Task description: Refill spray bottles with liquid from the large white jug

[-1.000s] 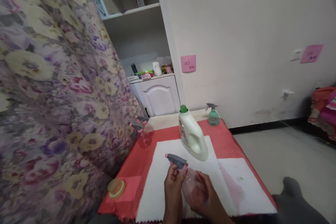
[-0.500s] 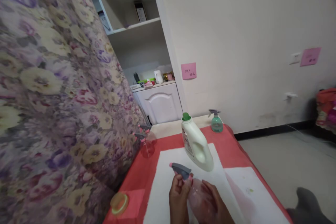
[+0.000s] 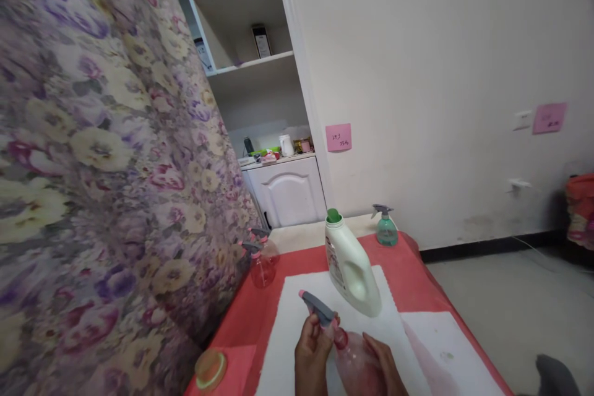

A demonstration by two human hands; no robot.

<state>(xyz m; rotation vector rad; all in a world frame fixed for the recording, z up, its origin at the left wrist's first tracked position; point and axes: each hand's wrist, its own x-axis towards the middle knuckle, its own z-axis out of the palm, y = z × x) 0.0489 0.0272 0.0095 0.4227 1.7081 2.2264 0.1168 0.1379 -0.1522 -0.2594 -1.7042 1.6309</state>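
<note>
My left hand [image 3: 312, 346] is closed on a grey and pink trigger spray head [image 3: 318, 308], its fingers near the collar. My right hand [image 3: 386, 359] is wrapped round the side of a clear pink bottle [image 3: 355, 352], tilted low over the white cloth. The bottle's neck [image 3: 341, 339] shows bare beside the collar, a small way apart from it. Any tube under the spray head is hidden by my left hand. Just beyond my hands stands a pale green detergent jug [image 3: 353, 272] with a green piece at its mouth.
Two pink spray bottles [image 3: 262, 271] stand at the table's left edge. A green spray bottle [image 3: 387, 232] is at the back right. A round lid-like item [image 3: 210, 371] lies front left. White cloth [image 3: 292, 322] covers part of the red tablecloth [image 3: 245, 315]. A floral curtain [image 3: 116, 198] hangs left.
The spray head has come off the bottle's neck, up and to the left with my left hand. The neck is now visible. The whole view has shifted slightly.
</note>
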